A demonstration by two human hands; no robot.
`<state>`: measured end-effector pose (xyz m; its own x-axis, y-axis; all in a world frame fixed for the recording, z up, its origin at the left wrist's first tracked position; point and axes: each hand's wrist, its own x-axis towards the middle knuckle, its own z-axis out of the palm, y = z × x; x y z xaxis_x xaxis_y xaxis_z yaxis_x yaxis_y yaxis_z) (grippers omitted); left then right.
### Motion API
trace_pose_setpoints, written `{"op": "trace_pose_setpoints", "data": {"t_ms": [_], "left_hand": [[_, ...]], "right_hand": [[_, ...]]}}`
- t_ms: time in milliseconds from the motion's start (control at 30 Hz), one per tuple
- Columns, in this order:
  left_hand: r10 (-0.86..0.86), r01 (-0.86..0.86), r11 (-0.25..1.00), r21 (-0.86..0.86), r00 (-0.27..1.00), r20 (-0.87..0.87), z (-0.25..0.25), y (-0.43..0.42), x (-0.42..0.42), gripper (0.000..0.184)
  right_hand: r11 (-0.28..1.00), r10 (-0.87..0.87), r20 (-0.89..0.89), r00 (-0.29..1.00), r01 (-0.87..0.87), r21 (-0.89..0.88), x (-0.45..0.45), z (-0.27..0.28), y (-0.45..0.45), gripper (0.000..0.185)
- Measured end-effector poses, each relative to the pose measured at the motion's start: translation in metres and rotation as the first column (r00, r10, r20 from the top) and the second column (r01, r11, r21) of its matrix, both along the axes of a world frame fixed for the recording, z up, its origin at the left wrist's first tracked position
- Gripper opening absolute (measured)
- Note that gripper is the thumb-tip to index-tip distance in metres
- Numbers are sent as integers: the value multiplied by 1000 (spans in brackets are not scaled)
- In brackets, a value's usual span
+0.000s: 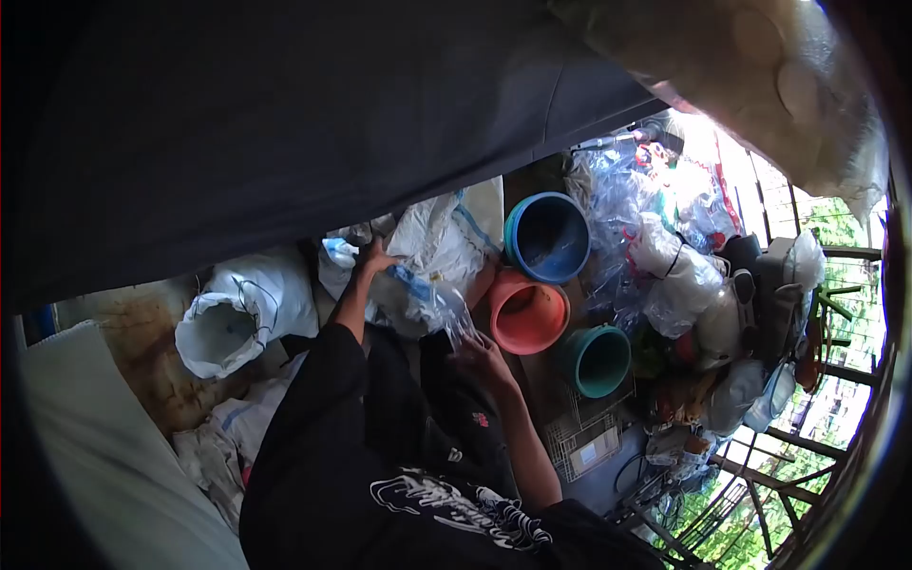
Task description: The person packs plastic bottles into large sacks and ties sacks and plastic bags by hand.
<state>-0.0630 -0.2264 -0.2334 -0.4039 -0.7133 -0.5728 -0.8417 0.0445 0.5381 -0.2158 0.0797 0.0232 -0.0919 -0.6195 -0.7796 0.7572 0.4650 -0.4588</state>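
Note:
My left hand reaches to a white sack with blue stripes, its thumb stretched out and apart from the fingers, near some greyish plastic. Lower and to the right, my right hand is closed on a clear plastic item, which lies against the sack's lower edge. Whether this item is a bottle or a bag is hard to tell. Dark cloth lies just below the sack, between my forearms.
Blue, red and green buckets stand right of the sack. An open white sack is at left. Clear plastic bags pile up at right, beside a barred opening. Dark fabric spans the top.

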Motion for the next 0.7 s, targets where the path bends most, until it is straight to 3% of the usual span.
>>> {"op": "trace_pose_setpoints", "data": {"t_ms": [33,100,167,200,233,300,333,367,400,433,467,500,533,567,633,667,700], "left_hand": [[-139,125,985,115,983,120,2,10,-9,95],[-153,139,980,144,984,90,28,54,-31,72],[-179,205,954,219,975,-134,-18,112,-43,54],[-287,320,944,74,914,-288,31,152,-52,51],[-395,430,898,-91,700,-595,82,179,-47,54],[-205,389,886,254,818,-538,123,246,-62,68],[-290,448,888,101,718,-632,146,269,-77,72],[-277,474,840,263,792,-544,162,286,-85,76],[-272,473,811,345,826,-494,166,297,-83,78],[-275,466,778,422,856,-438,162,312,-81,80],[-266,425,839,340,865,-425,156,319,-75,82],[-259,382,891,247,872,-416,147,320,-71,84],[-324,395,916,74,833,-448,145,313,-64,81],[-326,394,916,68,834,-445,138,303,-56,81],[-660,671,733,113,741,-120,124,276,-43,70],[-726,724,687,64,687,24,126,265,-33,63],[-766,775,632,20,620,170,128,253,-25,56]], "right_hand": [[1000,-8,23,1000,8,21,-2,-8,-3,29],[994,-42,-52,998,37,-105,-11,-29,-12,29],[992,-45,-67,997,36,-119,-19,-33,-25,29],[991,-48,-100,994,35,-131,-22,-30,-32,30],[989,-56,-89,994,44,-138,-28,-28,-39,30],[968,202,-413,888,-246,-56,-41,-19,-48,35],[959,259,-412,874,-284,0,-44,-35,-51,35],[941,315,-485,816,-335,47,-47,-40,-51,33],[869,377,-648,662,-494,0,-57,-75,-39,34],[819,489,-721,491,-542,187,-60,-66,-37,36],[742,602,-737,306,-555,376,-64,-56,-36,39],[783,425,-904,38,-517,346,-69,-85,-13,39],[819,440,-897,46,-431,379,-77,-78,-7,37],[844,457,-888,58,-342,413,-84,-67,-1,36],[774,585,-811,31,-319,546,-103,-43,7,35],[795,563,-823,77,-324,513,-117,-65,18,36],[807,549,-835,-46,-231,544,-121,-49,16,36]]}}
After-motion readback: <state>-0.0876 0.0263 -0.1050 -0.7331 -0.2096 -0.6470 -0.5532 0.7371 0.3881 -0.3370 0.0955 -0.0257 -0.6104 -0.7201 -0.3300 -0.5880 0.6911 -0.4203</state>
